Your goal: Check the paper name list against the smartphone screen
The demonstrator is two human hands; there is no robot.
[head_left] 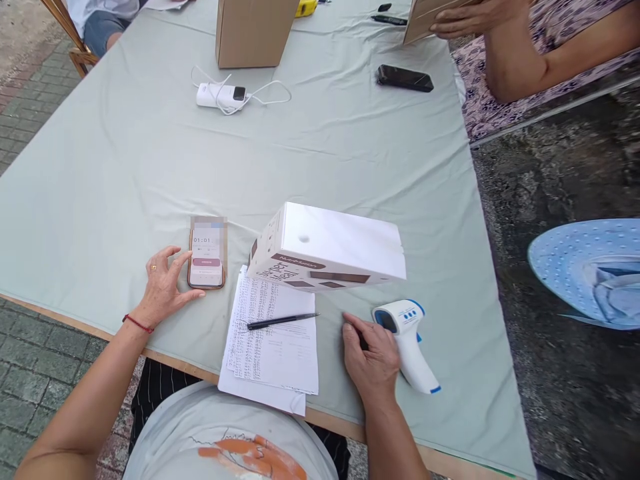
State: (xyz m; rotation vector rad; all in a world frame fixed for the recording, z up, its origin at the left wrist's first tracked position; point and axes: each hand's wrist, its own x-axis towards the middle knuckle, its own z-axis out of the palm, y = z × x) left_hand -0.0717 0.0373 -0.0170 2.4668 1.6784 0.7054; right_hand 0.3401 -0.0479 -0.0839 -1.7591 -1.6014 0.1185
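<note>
A smartphone point(207, 263) in a brown case lies on the cloth, its screen reading 01:01. My left hand point(167, 283) rests beside it, thumb and fingers apart, fingertips at the phone's left edge. My right hand point(371, 353) lies on the cloth, index finger stretched out and the others curled; something dark shows under the curled fingers, too hidden to name. Just right of that hand is a white and blue infrared thermometer point(411, 353) on its side. Between my hands, a black pen point(283, 321) lies across printed sheets point(285, 360). Behind the papers stands a white box point(343, 233).
A white device with a cable point(220, 97), a cardboard box point(255, 33) and a black device point(404, 78) are farther back on the cloth. Another person's hand point(480, 19) holds a brown cardboard piece point(420, 20). A blue hat point(585, 267) lies off the table's right side.
</note>
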